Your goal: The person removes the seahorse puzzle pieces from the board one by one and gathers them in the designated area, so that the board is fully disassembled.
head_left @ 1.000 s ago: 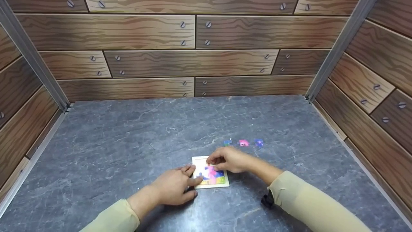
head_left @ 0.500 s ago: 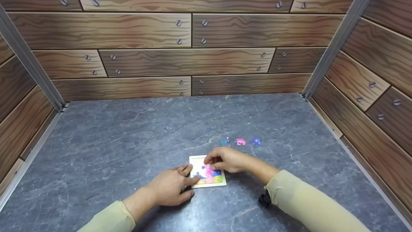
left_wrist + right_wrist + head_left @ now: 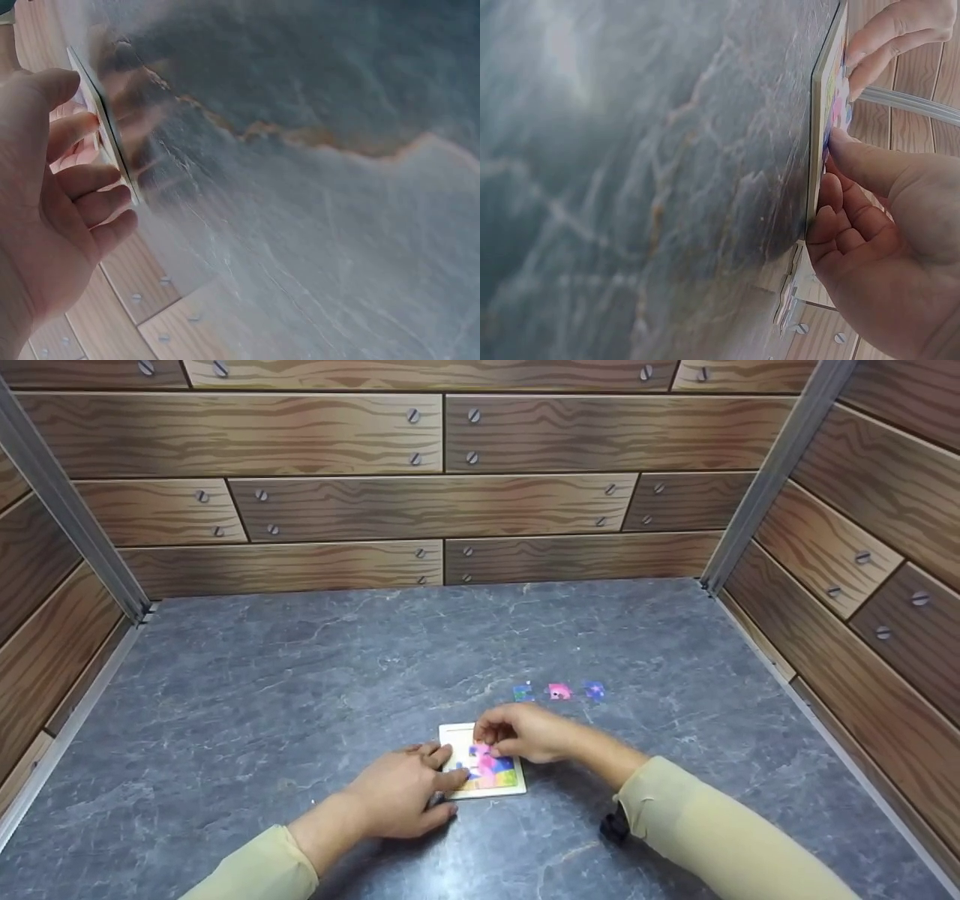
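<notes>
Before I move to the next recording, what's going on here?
Someone is handling a partly filled picture puzzle in a pale tray on a grey table. The left hand rests on the tray's left side, while the right hand bends over its right side; whether it pinches a piece is unclear. Three loose pieces lie on the table beyond it.

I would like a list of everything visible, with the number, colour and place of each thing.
tabletop: one; grey marbled; lower scene
puzzle tray: one; cream; on tabletop
placed jigsaw pieces: count unclear; pink, blue, yellow; inside tray, partly hidden
loose jigsaw pieces: three; two mostly blue, one pink; beyond tray
plank panels: three; brown; back and both sides
metal posts: two; grey; far corners
wrist item: one; black; at right wrist
sleeves: two; pale yellow; forearms
left hand: one; touching tray's left edge
right hand: one; over tray's far right corner
</notes>
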Demonstrator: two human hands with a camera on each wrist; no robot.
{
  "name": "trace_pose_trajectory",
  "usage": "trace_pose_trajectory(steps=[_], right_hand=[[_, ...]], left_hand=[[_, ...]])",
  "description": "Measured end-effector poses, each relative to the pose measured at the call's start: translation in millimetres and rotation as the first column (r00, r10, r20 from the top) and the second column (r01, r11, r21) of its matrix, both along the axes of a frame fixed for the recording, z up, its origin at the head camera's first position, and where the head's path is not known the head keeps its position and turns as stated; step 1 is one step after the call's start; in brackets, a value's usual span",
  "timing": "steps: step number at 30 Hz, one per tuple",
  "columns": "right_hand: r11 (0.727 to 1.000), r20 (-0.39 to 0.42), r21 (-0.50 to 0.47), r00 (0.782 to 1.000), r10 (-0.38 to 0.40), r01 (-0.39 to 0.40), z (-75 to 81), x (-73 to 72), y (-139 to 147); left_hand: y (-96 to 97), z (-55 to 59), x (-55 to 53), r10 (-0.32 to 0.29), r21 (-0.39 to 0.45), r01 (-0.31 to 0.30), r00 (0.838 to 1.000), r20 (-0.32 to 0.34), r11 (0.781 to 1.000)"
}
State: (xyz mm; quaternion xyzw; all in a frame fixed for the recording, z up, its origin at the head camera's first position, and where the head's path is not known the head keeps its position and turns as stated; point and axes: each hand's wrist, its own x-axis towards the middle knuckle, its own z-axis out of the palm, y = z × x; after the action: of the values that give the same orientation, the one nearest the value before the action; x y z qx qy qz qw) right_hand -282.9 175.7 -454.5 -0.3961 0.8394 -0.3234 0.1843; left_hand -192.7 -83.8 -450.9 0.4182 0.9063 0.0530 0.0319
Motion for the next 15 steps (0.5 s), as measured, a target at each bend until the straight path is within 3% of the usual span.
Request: trace_pose_trajectory(steps=[4,15], right_hand=[[1.0,-0.003,0.002,1.0,0.001,-0.001,-0.1,0.1,1.0],[1.0,-0.017,0.009,1.0,0.002,-0.002,-1.7,-0.1,1.3]], left_hand=[[5.6,0.0,2.1,-0.015,0.002,0.015,0.999,-0.029,1.0],[10.9,-4.9,2.4,-0.026,-0.037,0.026,1.0,-0.007,0.999]])
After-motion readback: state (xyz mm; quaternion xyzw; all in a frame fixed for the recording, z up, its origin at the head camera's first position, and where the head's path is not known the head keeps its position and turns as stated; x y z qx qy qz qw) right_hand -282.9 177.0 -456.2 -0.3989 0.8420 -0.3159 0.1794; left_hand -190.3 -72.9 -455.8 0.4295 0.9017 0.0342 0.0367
